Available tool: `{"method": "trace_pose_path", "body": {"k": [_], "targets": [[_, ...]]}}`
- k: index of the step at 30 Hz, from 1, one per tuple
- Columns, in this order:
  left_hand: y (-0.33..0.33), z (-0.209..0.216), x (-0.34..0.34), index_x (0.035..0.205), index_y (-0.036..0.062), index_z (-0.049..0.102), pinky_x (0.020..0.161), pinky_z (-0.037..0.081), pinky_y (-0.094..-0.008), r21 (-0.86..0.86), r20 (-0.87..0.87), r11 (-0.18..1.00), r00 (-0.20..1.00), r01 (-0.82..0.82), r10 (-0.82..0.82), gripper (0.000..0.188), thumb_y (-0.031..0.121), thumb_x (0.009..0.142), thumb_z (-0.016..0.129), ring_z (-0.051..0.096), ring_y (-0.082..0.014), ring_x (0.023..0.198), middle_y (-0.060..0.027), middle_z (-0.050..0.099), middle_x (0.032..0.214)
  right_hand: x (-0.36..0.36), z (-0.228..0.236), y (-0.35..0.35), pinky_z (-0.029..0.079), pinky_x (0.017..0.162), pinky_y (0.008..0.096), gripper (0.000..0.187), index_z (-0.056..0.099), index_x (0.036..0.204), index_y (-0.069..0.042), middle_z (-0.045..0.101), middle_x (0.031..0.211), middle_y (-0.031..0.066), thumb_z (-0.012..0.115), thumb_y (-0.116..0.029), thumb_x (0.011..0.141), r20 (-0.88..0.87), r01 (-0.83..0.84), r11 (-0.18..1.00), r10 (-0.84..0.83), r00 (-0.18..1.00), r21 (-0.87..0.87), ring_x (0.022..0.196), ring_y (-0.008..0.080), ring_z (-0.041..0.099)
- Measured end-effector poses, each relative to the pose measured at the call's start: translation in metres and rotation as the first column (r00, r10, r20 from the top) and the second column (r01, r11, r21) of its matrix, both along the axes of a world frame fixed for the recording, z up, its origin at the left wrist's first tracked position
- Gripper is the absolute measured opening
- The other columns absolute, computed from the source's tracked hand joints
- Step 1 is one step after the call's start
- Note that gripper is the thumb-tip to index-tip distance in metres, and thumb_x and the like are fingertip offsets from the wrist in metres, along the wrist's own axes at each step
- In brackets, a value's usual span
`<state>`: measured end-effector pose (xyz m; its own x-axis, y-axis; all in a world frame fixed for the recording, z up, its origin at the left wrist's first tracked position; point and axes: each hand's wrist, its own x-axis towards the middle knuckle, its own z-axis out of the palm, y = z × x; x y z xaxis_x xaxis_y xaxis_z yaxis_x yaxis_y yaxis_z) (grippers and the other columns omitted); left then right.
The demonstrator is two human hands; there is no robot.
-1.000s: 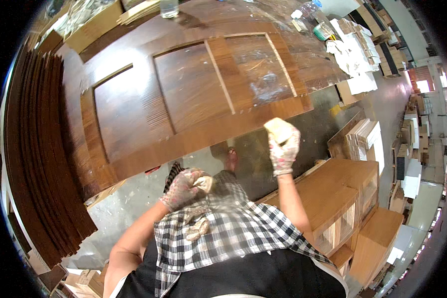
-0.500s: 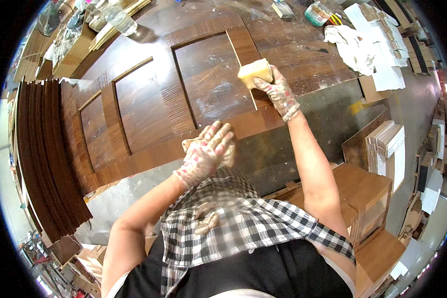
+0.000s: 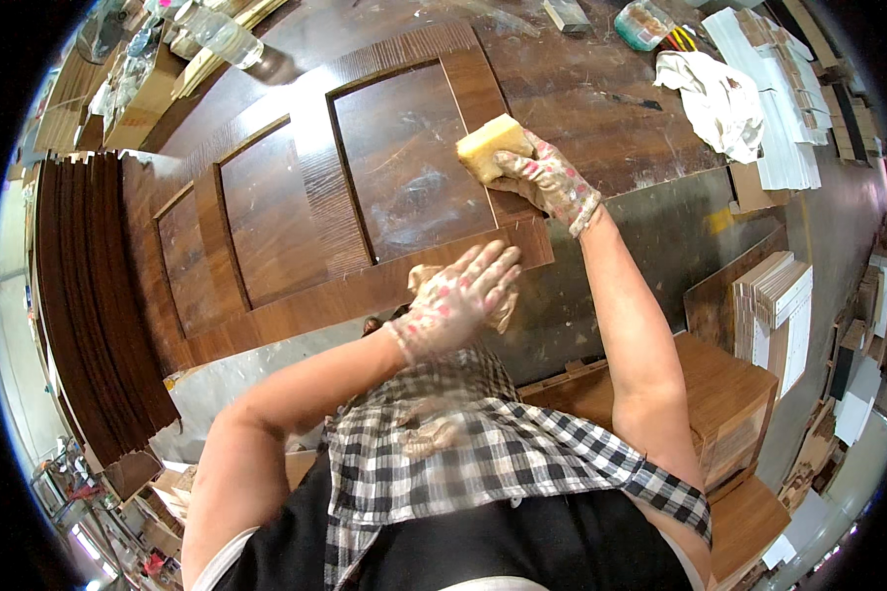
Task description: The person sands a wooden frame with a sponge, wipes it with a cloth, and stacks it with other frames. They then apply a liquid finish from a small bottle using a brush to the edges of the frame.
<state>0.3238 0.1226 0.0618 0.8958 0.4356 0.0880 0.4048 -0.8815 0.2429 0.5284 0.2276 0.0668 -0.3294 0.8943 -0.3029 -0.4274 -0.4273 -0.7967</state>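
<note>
A brown wooden frame [image 3: 315, 197] with three openings lies on the dark worktop. My right hand [image 3: 557, 182], in a stained patterned glove, is closed round a yellow sponge [image 3: 491, 148] over the frame's right end piece. At the frame's near edge, my gloved left hand [image 3: 458, 300] lies over a tan cloth [image 3: 422, 278]. Its fingers are stretched out and slightly blurred, and the cloth shows on both sides of the palm. The left thumb is hidden.
Dark brown strips [image 3: 94, 305] stand stacked at the left. A clear bottle [image 3: 219, 35] lies at the far left. Far right are a small block [image 3: 566, 15], a plastic tub [image 3: 644, 27] and a white cloth [image 3: 715, 98]. Wooden cabinets [image 3: 724, 394] stand near right.
My left hand has slid right along the frame's near edge with the cloth. My right hand and the sponge have shifted slightly left, and the sponge has tilted.
</note>
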Motion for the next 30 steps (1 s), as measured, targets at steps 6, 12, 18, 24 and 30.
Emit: {"method": "trace_pose_path", "body": {"k": [6, 12, 18, 24, 30], "targets": [[0.019, -0.008, 0.076, 0.13, -0.0037, 0.047, 0.113, 0.03, -0.0442, -0.19, 0.184, 0.981, 0.983, 0.045, -0.009, 0.057, 0.023, 0.08, 0.054, 0.038, -0.0358, 0.134, -0.0214, 0.042, 0.142, -0.007, -0.009, 0.001, 0.054, 0.085, 0.0291, 0.05, 0.051, 0.123, -0.001, 0.059, 0.11, 0.0065, 0.074, -0.021, 0.084, 0.172, 0.044, 0.996, -0.056, 0.983, 0.072, 0.101, 0.0152, 0.06], [-0.018, -0.005, -0.054, 0.132, -0.0006, 0.048, 0.109, 0.035, -0.0471, -0.057, 0.114, 0.984, 0.978, -0.167, 0.173, 0.051, 0.024, 0.087, 0.052, 0.042, -0.0338, 0.132, -0.0197, 0.042, 0.143, -0.015, 0.002, -0.008, 0.058, 0.085, 0.0349, 0.046, 0.052, 0.123, -0.001, 0.06, 0.112, 0.0084, 0.07, -0.024, 0.087, 0.369, 0.088, 0.982, -0.145, 0.918, 0.166, 0.102, 0.0188, 0.061], [-0.063, 0.01, -0.196, 0.125, -0.0033, 0.05, 0.107, 0.036, -0.0497, -0.07, 0.007, 0.824, 0.826, -0.562, 0.564, 0.05, 0.008, 0.078, 0.061, 0.042, -0.0407, 0.129, -0.0249, 0.045, 0.137, -0.013, -0.004, -0.009, 0.056, 0.084, 0.035, 0.04, 0.055, 0.122, -0.004, 0.061, 0.112, 0.0069, 0.068, -0.018, 0.088, 0.365, 0.152, 0.974, -0.206, 0.908, 0.171, 0.101, 0.017, 0.061], [-0.117, -0.01, -0.341, 0.128, -0.0043, 0.046, 0.106, 0.036, -0.0509, 0.153, 0.006, 0.569, 0.577, -0.808, 0.817, 0.055, 0.006, 0.077, 0.061, 0.042, -0.0433, 0.128, -0.0252, 0.042, 0.138, -0.013, -0.017, -0.025, 0.055, 0.085, 0.0316, 0.034, 0.056, 0.123, -0.003, 0.061, 0.113, 0.0067, 0.062, -0.014, 0.091, 0.418, 0.205, 0.969, -0.244, 0.875, 0.137, 0.102, 0.0169, 0.061], [-0.122, -0.024, -0.486, 0.131, -0.0052, 0.042, 0.109, 0.035, -0.0463, 0.222, 0.1, 0.308, 0.336, -0.925, 0.937, 0.07, 0.013, 0.07, 0.072, 0.039, -0.0444, 0.129, -0.0252, 0.038, 0.141, -0.008, -0.016, -0.018, 0.055, 0.086, 0.0349, 0.034, 0.054, 0.124, -0.003, 0.059, 0.118, 0.0076, 0.06, -0.016, 0.093, 0.443, 0.265, 0.949, -0.315, 0.839, 0.173, 0.106, 0.0191, 0.06]]}}
